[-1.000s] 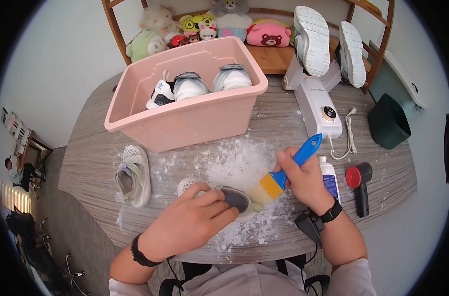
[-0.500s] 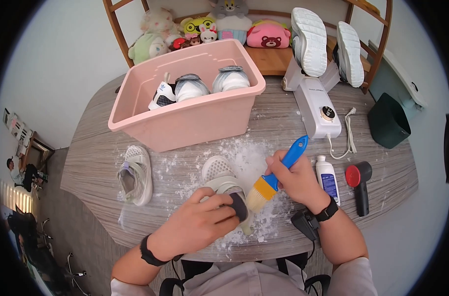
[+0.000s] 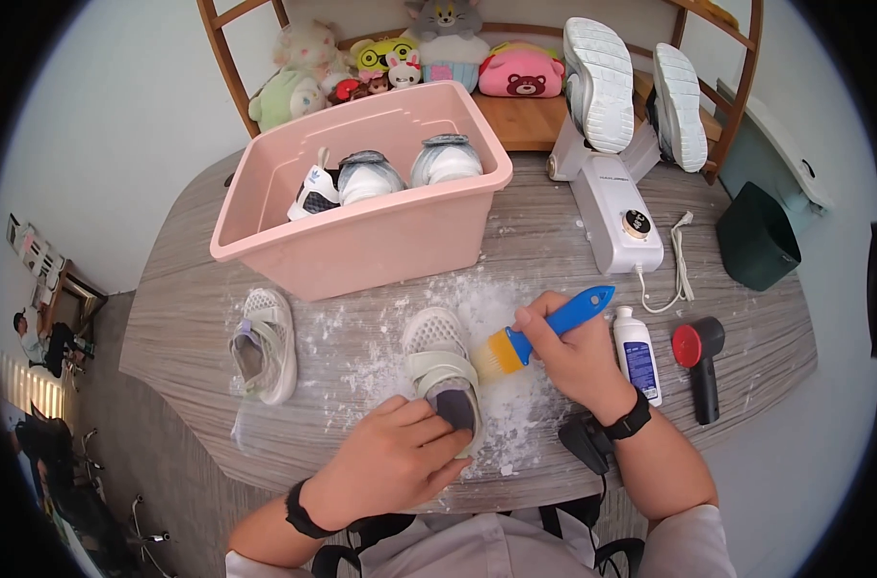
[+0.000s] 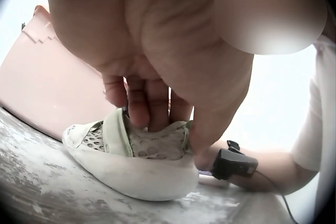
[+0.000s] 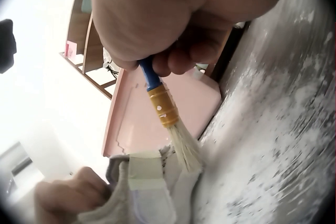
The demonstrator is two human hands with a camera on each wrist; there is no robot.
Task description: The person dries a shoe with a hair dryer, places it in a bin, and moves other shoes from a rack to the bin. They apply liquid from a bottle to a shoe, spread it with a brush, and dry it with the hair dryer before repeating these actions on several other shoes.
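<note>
While the left hand (image 3: 390, 458) grips the shoe (image 3: 438, 361) at its heel, the right hand (image 3: 575, 358) holds the brush (image 3: 508, 349), bristles at the shoe's right side. Shoe on powdery tabletop (image 3: 183, 308), long axis running outward, toe towards the pink tub (image 3: 361, 255) (bulky, bounding the far side). Left hand nearer; bottle (image 3: 638, 356) beside right hand, second shoe (image 3: 284, 352) well left.

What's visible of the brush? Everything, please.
The brush has a smooth blue handle, plastic-looking, a yellow band with white flecks, and pale, slightly splayed bristles. The right hand grips the handle. In the head view it slants, handle end up and right, bristles toward the perforated shoe and apparently touching its side, above the powder-strewn table.
</note>
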